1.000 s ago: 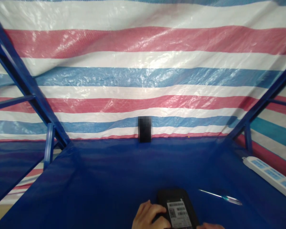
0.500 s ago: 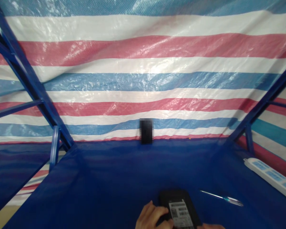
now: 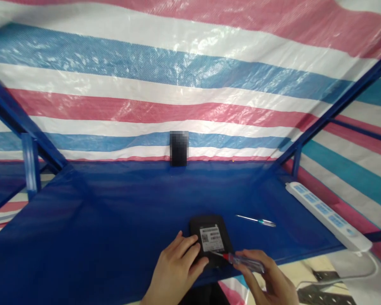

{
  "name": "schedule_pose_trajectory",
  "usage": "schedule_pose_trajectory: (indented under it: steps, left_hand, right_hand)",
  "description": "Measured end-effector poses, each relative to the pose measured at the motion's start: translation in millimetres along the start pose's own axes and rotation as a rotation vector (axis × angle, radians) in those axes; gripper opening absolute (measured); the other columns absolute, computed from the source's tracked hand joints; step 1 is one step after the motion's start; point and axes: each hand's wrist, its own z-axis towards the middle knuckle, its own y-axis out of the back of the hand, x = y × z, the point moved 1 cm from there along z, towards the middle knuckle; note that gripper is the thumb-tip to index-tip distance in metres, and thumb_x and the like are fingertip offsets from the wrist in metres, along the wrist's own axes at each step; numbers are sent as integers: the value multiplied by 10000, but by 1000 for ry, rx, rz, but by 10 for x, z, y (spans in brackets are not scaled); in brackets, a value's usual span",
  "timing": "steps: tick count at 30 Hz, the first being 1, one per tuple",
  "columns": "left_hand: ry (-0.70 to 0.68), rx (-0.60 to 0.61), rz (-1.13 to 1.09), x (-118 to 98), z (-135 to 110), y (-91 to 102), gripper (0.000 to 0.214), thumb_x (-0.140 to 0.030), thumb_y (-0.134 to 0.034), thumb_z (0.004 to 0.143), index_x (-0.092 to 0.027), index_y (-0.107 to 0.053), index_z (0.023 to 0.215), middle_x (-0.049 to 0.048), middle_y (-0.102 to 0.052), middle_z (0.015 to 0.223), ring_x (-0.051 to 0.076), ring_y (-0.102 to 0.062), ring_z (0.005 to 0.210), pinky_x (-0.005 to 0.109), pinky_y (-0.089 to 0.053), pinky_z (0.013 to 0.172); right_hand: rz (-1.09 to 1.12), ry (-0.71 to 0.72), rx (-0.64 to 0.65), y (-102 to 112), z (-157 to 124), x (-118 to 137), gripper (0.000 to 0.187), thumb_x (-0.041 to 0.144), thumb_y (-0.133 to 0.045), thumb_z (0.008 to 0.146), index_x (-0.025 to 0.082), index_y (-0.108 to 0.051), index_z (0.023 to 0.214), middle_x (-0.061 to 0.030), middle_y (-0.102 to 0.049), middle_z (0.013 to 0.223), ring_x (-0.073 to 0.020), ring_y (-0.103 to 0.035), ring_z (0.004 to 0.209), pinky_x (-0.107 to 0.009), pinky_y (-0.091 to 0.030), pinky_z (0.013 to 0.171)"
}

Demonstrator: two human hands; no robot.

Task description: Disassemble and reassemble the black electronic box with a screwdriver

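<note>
A small black device (image 3: 211,237) with a white label lies on the blue table (image 3: 120,220) near its front edge. My left hand (image 3: 174,271) rests on the device's left side, fingers curled against it. My right hand (image 3: 269,284) pinches a screwdriver (image 3: 241,260) with a clear blue handle and red collar. Its tip points at the device's lower right part. A second screwdriver (image 3: 257,220) with a clear handle lies on the table to the right of the device.
A white power strip (image 3: 327,212) lies along the table's right edge, its cable trailing down. A small dark object (image 3: 178,148) leans against the striped tarp (image 3: 178,84) at the back. Blue metal frame bars (image 3: 28,161) stand at both sides.
The view has tilted down and shifted, so both hands show more fully. My right hand now shows a screwdriver held at the device; before, only its edge was visible. The left hand stays on the device.
</note>
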Motion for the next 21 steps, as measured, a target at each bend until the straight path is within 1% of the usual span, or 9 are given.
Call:
schedule_pose_trajectory:
  steps: [3, 7, 10, 12, 14, 16, 18, 20, 21]
  left_hand:
    - [12, 8, -9, 6, 19, 16, 332, -389, -444, 1023, -197, -692, 914, 43, -780, 926, 216, -771, 818, 386, -648, 817]
    - [39, 20, -49, -4, 55, 47, 272, -390, -487, 1002, -216, -679, 921, 31, -775, 920, 218, -770, 801, 410, -649, 807]
    - [68, 57, -83, -2, 46, 46, 187, -352, -544, 973, -237, -675, 906, 18, -760, 951, 212, -760, 802, 447, -634, 844]
    - [82, 91, -102, 6, 28, 38, 110, -318, -602, 935, -243, -671, 894, 18, -748, 980, 214, -751, 814, 474, -621, 866]
    - [94, 120, -112, 15, 13, 33, 61, -284, -685, 866, -246, -668, 910, 26, -740, 1005, 236, -741, 848, 494, -618, 863]
    - [114, 164, -104, 21, 9, 33, 228, -264, -765, 778, -251, -665, 982, 44, -733, 1056, 282, -725, 934, 520, -608, 875]
    - [161, 238, -89, 23, 16, 33, 416, -261, -807, 711, -253, -646, 1095, 71, -711, 1159, 332, -682, 1067, 556, -575, 928]
    - [232, 326, -82, 22, 25, 32, 544, -266, -808, 691, -249, -610, 1197, 94, -659, 1284, 363, -613, 1197, 584, -523, 996]
    - [269, 366, -83, 22, 28, 30, 582, -270, -801, 692, -244, -592, 1235, 102, -626, 1339, 372, -575, 1248, 594, -501, 1020]
  right_hand:
    - [9, 24, 21, -7, 23, 31, 199, 409, -668, 876, 221, -678, 941, -46, -762, 831, -174, -742, 718, -222, -609, 694]
    - [-25, 43, 11, 3, 117, 41, 192, 402, -642, 892, 239, -679, 986, -22, -767, 839, -165, -750, 732, -222, -612, 714]
    - [-108, 28, 47, 49, 288, 5, 227, 379, -618, 902, 237, -665, 1073, -22, -775, 862, -162, -760, 718, -215, -616, 702]
    - [-173, 33, 80, 88, 451, -22, 281, 366, -623, 895, 219, -650, 1133, -32, -781, 866, -167, -768, 723, -188, -609, 634]
    - [-226, 31, 64, 123, 623, -40, 330, 376, -611, 900, 201, -636, 1179, -40, -783, 856, -169, -768, 710, -178, -600, 590]
    - [-236, 57, 64, 136, 769, -46, 346, 385, -601, 905, 195, -629, 1192, -37, -783, 844, -168, -767, 701, -187, -604, 603]
    - [-218, 88, 99, 121, 871, -44, 356, 382, -603, 906, 200, -616, 1212, -28, -782, 852, -162, -766, 713, -202, -613, 659]
    - [-193, 103, 153, 85, 924, -41, 359, 370, -608, 907, 205, -605, 1226, -25, -780, 869, -157, -766, 734, -205, -614, 669]
    - [-183, 106, 178, 63, 936, -40, 357, 364, -609, 908, 205, -603, 1228, -28, -779, 877, -157, -765, 737, -202, -613, 646]
